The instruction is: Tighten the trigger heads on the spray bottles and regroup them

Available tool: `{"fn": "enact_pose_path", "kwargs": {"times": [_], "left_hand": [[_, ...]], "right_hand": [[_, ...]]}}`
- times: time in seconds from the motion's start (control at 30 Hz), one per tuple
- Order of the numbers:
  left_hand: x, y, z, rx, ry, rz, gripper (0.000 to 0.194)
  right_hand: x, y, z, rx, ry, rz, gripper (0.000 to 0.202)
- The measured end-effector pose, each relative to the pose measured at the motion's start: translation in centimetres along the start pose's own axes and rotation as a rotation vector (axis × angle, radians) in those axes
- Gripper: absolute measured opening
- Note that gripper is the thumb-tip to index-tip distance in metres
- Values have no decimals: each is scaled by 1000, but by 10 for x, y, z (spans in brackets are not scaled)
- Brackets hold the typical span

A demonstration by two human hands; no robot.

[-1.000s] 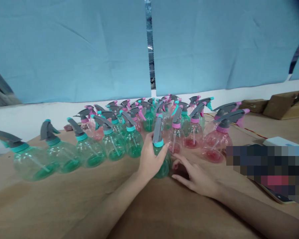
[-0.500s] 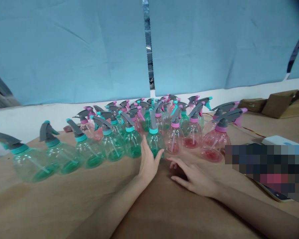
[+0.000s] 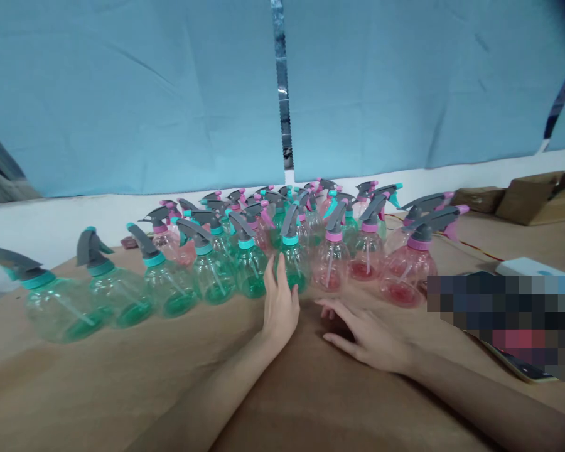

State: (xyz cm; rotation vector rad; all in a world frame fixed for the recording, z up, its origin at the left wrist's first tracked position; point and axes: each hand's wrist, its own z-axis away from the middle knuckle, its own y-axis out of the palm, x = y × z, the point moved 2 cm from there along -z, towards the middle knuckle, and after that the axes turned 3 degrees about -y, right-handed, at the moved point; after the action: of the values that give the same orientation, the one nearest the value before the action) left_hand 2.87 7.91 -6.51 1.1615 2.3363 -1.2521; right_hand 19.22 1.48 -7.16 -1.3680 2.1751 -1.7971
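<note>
Several clear spray bottles with grey trigger heads stand in rows on the wooden table. At the middle of the front row is a green spray bottle (image 3: pixel 295 263) with a turquoise collar. My left hand (image 3: pixel 281 307) is in front of it, fingers stretched and apart, partly covering its lower left side; whether it touches the bottle I cannot tell. My right hand (image 3: pixel 365 336) rests low over the table with thumb and fingers apart and nothing in it. Just beyond it stands a pink spray bottle (image 3: pixel 330 267) with a pink collar.
More green spray bottles (image 3: pixel 172 289) run to the left, and pink ones (image 3: pixel 407 273) to the right. Cardboard boxes (image 3: pixel 537 198), a white box (image 3: pixel 527 269) and a blurred-out patch with a phone-like edge lie on the right. A blue sheet (image 3: pixel 169 94) covers the wall behind.
My left hand has turned and spread its fingers in front of the middle green bottle, whose head now leans further right. My right hand has stayed in place.
</note>
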Motion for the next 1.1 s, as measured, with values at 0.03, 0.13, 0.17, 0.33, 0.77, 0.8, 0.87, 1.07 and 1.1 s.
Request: {"fn": "enact_pose_path", "kwargs": {"times": [0.03, 0.13, 0.17, 0.33, 0.77, 0.8, 0.87, 1.07, 1.1], "left_hand": [[0, 0, 0, -5, -2, 0, 64], [-3, -6, -2, -64, 2, 10, 61], [-5, -11, -4, -106, 12, 17, 58], [-10, -47, -29, -465, -4, 54, 45], [14, -67, -69, -288, -100, -24, 83], [15, -66, -70, -274, -110, -20, 84], [16, -66, -71, -246, -128, -18, 87], [14, -67, -73, -252, -213, 17, 80], [12, -68, -72, -271, -223, 24, 77]], "right_hand": [[1, -1, 0, 5, 1, 5, 45], [2, -2, -1, 22, -4, 27, 41], [3, -2, -1, 35, -22, 38, 37], [4, -2, -3, 100, -128, 64, 24], [5, -3, -3, 109, -151, 70, 28], [5, -3, -3, 115, -150, 71, 29], [5, -3, -3, 138, -161, 76, 31], [5, -3, -2, 182, -179, 104, 37], [5, -3, -2, 179, -176, 98, 37]]}}
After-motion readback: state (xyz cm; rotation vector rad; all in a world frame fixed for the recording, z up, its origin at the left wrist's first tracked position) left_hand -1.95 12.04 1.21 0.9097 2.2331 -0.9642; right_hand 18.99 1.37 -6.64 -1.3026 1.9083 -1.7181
